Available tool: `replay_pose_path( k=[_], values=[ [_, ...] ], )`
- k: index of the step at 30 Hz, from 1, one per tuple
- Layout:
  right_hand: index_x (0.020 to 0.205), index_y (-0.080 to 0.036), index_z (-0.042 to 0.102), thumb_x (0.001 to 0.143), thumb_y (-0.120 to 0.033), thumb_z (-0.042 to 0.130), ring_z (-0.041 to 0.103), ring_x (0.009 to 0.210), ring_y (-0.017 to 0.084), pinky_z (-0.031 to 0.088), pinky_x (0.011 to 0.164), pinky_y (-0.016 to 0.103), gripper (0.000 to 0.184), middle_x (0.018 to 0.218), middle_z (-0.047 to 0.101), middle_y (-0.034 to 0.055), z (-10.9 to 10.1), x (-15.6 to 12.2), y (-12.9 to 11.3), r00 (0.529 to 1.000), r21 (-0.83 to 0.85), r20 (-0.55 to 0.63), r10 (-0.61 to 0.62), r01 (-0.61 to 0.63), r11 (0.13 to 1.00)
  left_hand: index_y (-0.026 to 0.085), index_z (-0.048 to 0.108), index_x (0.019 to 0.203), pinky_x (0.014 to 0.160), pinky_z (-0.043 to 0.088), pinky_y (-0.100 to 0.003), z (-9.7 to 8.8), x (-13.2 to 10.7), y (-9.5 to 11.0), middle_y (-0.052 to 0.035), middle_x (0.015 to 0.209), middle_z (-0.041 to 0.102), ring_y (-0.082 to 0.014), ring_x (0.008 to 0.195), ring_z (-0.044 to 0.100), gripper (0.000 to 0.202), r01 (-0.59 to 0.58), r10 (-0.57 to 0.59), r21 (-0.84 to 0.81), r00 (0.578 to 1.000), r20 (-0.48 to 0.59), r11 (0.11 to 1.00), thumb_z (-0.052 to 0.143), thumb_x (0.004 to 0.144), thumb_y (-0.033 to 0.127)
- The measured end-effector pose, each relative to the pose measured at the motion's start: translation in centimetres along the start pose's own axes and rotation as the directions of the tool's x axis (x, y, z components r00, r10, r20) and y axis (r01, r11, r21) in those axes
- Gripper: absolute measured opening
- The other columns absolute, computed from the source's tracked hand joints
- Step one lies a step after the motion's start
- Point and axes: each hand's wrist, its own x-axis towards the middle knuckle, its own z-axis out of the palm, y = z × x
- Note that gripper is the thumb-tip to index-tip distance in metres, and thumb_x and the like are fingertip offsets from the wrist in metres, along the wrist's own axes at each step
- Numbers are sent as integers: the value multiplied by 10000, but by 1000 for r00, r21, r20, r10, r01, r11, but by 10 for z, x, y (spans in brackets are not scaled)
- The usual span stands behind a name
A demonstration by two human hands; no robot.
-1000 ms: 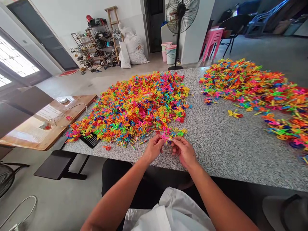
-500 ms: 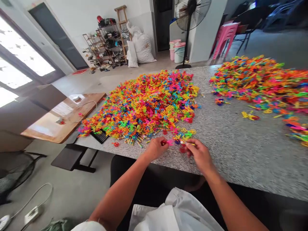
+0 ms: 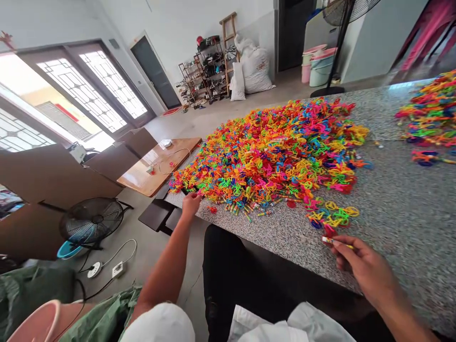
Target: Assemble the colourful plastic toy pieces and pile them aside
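My right hand point(image 3: 366, 266) pinches a small stick point(image 3: 328, 240) with a white printed end and a yellow tip, just above the stone tabletop. A red piece point(image 3: 330, 231) lies by its fingertips, close to a small cluster of green, yellow and blue plastic pieces point(image 3: 335, 214). Stretched out to the left, my left hand point(image 3: 191, 204) has its fingers closed at the near left end of the big heap of bright plastic pieces point(image 3: 270, 147). Pink shows by its fingertips; whether it is held is unclear. Short printed sticks point(image 3: 233, 208) lie along the heap's front edge.
A second heap point(image 3: 436, 111) is at the right on the grey speckled table point(image 3: 285, 237). Left of the table are a low wooden table point(image 3: 160, 166), a dark stool point(image 3: 153, 216) and a floor fan point(image 3: 96, 218). A standing fan point(image 3: 338, 52) rises behind.
My left hand has moved left, away from the right hand, to the heap's left end. The right hand still pinches the stick. The view has turned left.
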Motion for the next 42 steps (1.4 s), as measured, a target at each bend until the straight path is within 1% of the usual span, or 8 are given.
replay_pose_path(
  k=[4, 8, 12, 16, 21, 27, 34, 42],
  values=[
    [993, -242, 691, 768, -588, 737, 618, 572, 189, 511, 545, 314, 415, 746, 722, 35, 10, 1, 1, 996, -235, 28, -84, 88, 968, 191, 537, 795, 573, 466, -220, -19, -3, -4, 0, 721, 625, -128, 637, 621, 329, 37, -27, -89, 993, 116, 995, 741, 657, 410],
    [927, -276, 742, 745, -518, 763, 695, 711, 256, 530, 618, 350, 303, 818, 758, 60, 32, -2, -8, 972, -387, 113, -206, 234, 892, 177, 555, 863, 612, 505, -211, -6, -50, -15, -15, 833, 662, -112, 697, 644, 435, 68, 37, -379, 964, 263, 923, 835, 613, 398],
    [941, -248, 713, 737, -547, 787, 583, 533, 192, 447, 464, 301, 369, 655, 674, 21, 59, -6, -25, 974, -238, 214, -75, 126, 963, 172, 568, 862, 591, 487, -203, 20, -105, -23, 22, 765, 621, -81, 632, 579, 421, 143, 69, -493, 919, 387, 858, 862, 653, 387],
    [976, -224, 663, 722, -583, 807, 526, 519, 141, 389, 410, 243, 462, 703, 676, 16, 89, -16, -47, 954, 8, 299, -16, 14, 1000, 172, 549, 785, 531, 398, -186, 52, -142, -20, 64, 622, 496, -57, 549, 447, 368, 174, 132, -505, 848, 513, 845, 837, 717, 391],
    [978, -217, 658, 780, -515, 804, 507, 520, 107, 395, 427, 223, 386, 744, 680, 5, 112, -28, -65, 911, 146, 410, -38, -25, 989, 178, 529, 774, 505, 354, -192, 80, -166, -7, 72, 631, 431, -55, 538, 377, 383, 176, 205, -451, 708, 675, 875, 798, 782, 449],
    [941, -206, 676, 768, -474, 805, 476, 471, 92, 369, 410, 215, 345, 653, 621, -31, 113, -28, -69, 889, 181, 458, 17, -111, 977, 175, 576, 851, 518, 407, -201, 87, -181, 12, 64, 665, 422, -68, 557, 385, 390, 65, 308, -391, 505, 807, 918, 704, 861, 543],
    [894, -206, 662, 716, -421, 847, 433, 432, 74, 317, 369, 189, 335, 611, 580, -56, 98, -25, -64, 837, 222, 524, 156, -312, 924, 188, 537, 830, 512, 452, -203, 97, -185, 14, 64, 634, 411, -77, 545, 406, 409, 46, 316, -365, 411, 855, 930, 656, 878, 576],
    [938, -201, 701, 716, -440, 884, 497, 480, 84, 390, 412, 200, 374, 657, 626, -37, 88, -30, -61, 845, 249, 524, 104, -269, 931, 185, 531, 838, 509, 516, -203, 108, -183, 12, 60, 642, 409, -77, 559, 409, 384, 111, 317, -363, 301, 900, 925, 666, 884, 541]
  ],
)
